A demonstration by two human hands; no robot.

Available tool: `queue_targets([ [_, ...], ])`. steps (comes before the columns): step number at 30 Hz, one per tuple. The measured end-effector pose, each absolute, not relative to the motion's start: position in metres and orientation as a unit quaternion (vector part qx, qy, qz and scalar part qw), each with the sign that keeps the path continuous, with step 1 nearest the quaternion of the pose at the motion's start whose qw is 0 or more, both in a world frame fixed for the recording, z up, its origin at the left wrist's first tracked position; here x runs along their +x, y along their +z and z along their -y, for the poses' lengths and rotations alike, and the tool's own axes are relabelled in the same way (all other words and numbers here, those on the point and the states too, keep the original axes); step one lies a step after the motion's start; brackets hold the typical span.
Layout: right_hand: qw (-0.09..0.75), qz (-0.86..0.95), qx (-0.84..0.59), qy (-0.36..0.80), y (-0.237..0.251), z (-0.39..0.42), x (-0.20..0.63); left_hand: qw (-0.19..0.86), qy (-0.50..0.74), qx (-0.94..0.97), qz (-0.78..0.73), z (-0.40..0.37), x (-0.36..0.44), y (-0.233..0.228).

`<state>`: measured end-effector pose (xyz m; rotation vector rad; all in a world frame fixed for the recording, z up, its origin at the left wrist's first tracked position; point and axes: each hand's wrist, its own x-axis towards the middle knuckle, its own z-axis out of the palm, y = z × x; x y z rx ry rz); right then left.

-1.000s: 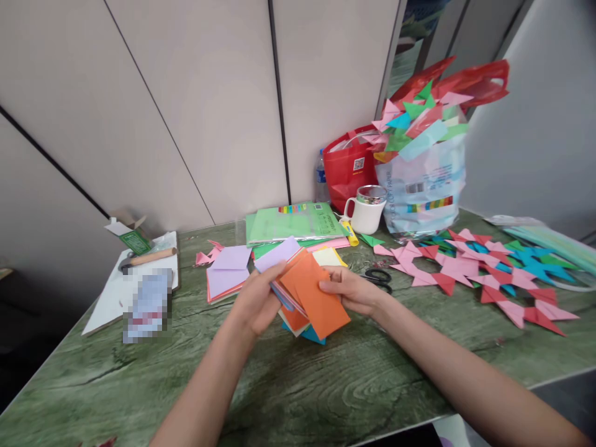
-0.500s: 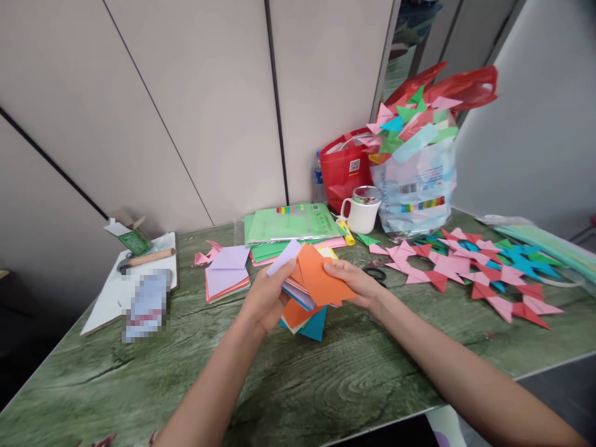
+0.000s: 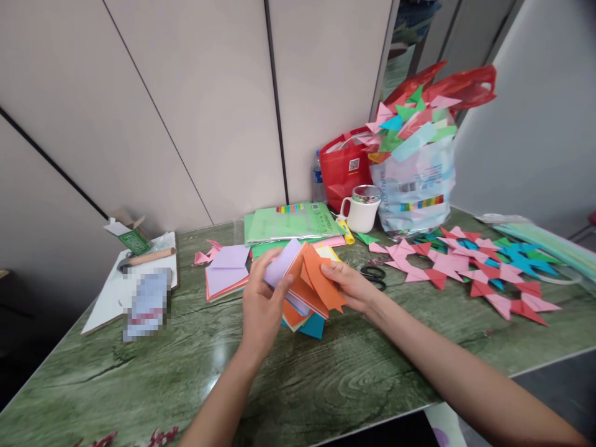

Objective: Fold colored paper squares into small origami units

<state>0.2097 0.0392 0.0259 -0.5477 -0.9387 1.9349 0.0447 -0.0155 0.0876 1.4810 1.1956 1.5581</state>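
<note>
Fingers (image 3: 285, 284) gripping paper stack (image 3: 305, 292), both hands

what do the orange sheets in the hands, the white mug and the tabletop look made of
Orange sheets: thin matte paper, creased and fanned between both hands. White mug: probably glazed ceramic or enamel, smooth with a faint sheen. Tabletop: glossy green wood-grain surface, likely laminate; it reflects light.

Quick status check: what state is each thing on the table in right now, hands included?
Left hand: gripping the paper stack.
Right hand: holding the orange sheet.
Paper stack: lifted, fanned open.
Orange sheet: pulled apart from the stack.
Scissors: lying flat, untouched.
Mug: upright, filled with small things.
Clear bag: upright, overfull with folded shapes.
Paper stars: laid out flat.
Green pack: lying flat.
</note>
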Motion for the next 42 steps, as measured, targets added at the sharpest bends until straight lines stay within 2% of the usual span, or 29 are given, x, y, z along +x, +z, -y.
queue_targets([
  [17,0.452,0.361,-0.212,0.787,0.023,-0.039,0.206,0.349,0.536,0.595,-0.486,0.004,0.044,0.092],
  [23,0.476,0.351,-0.191,0.783,0.021,-0.044,0.211,0.426,0.527,0.565,-0.471,-0.008,0.057,0.106],
  [32,0.477,0.342,-0.188,0.788,0.017,-0.045,0.213,0.551,0.522,0.469,-0.452,-0.008,0.064,0.096],
  [42,0.464,0.306,-0.170,0.814,0.017,-0.044,0.211,0.546,0.511,0.506,-0.430,-0.004,0.059,0.095],
])
